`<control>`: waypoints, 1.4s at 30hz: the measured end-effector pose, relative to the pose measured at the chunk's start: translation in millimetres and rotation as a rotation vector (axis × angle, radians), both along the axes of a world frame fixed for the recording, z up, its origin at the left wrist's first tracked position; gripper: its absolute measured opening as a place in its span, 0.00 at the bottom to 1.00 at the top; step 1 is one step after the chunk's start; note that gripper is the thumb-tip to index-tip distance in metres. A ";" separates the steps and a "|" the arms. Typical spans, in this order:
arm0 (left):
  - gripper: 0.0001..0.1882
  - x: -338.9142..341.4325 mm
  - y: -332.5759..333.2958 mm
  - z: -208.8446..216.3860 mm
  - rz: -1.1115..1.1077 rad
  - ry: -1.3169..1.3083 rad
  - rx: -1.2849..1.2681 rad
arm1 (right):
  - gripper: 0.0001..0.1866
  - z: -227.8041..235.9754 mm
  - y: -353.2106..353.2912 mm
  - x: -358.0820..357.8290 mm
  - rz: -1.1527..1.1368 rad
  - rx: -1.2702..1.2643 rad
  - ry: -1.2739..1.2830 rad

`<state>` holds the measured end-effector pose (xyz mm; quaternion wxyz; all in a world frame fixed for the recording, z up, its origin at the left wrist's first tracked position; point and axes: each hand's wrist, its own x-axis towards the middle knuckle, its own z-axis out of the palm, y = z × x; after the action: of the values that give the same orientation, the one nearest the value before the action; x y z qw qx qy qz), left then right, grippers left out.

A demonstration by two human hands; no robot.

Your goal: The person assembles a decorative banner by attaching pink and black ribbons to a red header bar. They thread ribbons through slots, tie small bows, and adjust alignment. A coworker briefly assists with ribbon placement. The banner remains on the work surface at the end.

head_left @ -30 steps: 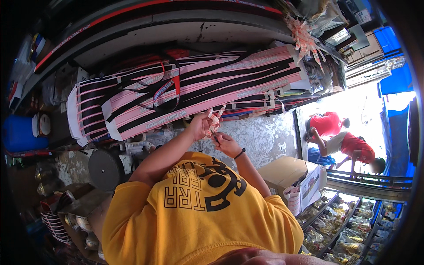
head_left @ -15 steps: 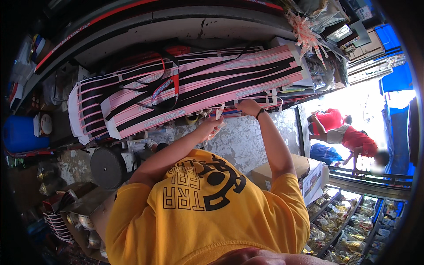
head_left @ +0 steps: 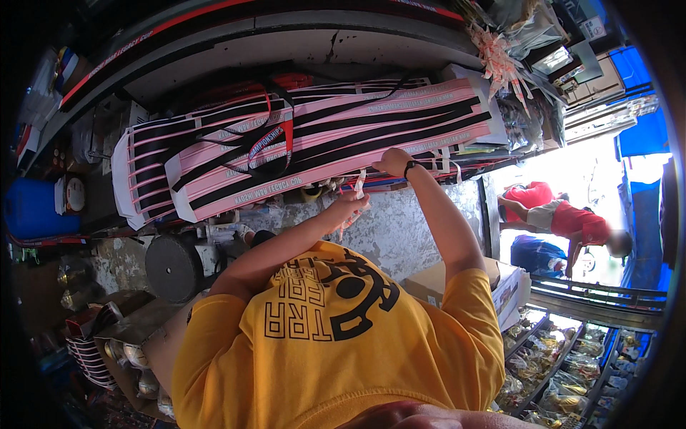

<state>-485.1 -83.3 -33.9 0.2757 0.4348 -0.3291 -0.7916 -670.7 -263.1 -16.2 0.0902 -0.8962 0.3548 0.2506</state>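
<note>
Long pink sheets with printed lettering and black bands [head_left: 336, 159] lie overlapped on the worktop in front of me. Below their near edge my left hand [head_left: 349, 209] is closed on pale strips [head_left: 359, 184] that stick up and hang down past its fingers. My right hand [head_left: 391, 163], with a dark band at the wrist, rests at the sheets' near edge, fingers curled together; anything they pinch is hidden. A black-and-red lanyard [head_left: 270, 143] lies looped over the sheets, its black ribbon trailing across them.
A round dark stool seat [head_left: 174, 270] and a blue container [head_left: 41, 207] are at left. Open cartons [head_left: 128, 318] stand lower left; another box [head_left: 429, 282] is beside my right arm. Bagged gold items [head_left: 564, 365] fill racks lower right. Two people in red [head_left: 589, 225] are outside.
My right hand has moved slightly left and farther along the sheets' edge. My left hand stays about where it was, still gripping the pale strips. The people outside have shifted a little.
</note>
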 end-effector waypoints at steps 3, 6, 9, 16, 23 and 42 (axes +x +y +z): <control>0.28 -0.9 1.5 4.1 -0.010 -0.054 -0.045 | 0.28 2.1 -0.1 4.4 -0.154 0.029 -0.030; 0.30 -0.6 1.7 7.5 -0.014 -0.053 -0.057 | 0.28 5.3 1.1 9.8 -0.124 0.033 -0.037; 0.30 0.6 1.3 10.6 -0.024 -0.058 -0.065 | 0.29 7.4 2.5 13.0 -0.180 0.038 -0.063; 0.30 2.5 1.6 15.6 -0.062 -0.065 -0.075 | 0.29 7.1 0.1 15.4 -0.202 0.048 -0.070; 0.34 5.8 1.7 18.7 -0.078 -0.057 -0.045 | 0.25 19.8 -0.4 21.4 -0.268 0.085 -0.111; 0.23 11.9 11.1 7.5 -0.114 -0.051 -0.137 | 0.29 61.9 43.8 -53.9 -0.519 0.232 -0.228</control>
<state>-473.2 -72.2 -26.4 0.2507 0.4155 -0.4136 -0.7703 -724.6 -219.3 45.7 0.2921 -0.7817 0.5285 0.1559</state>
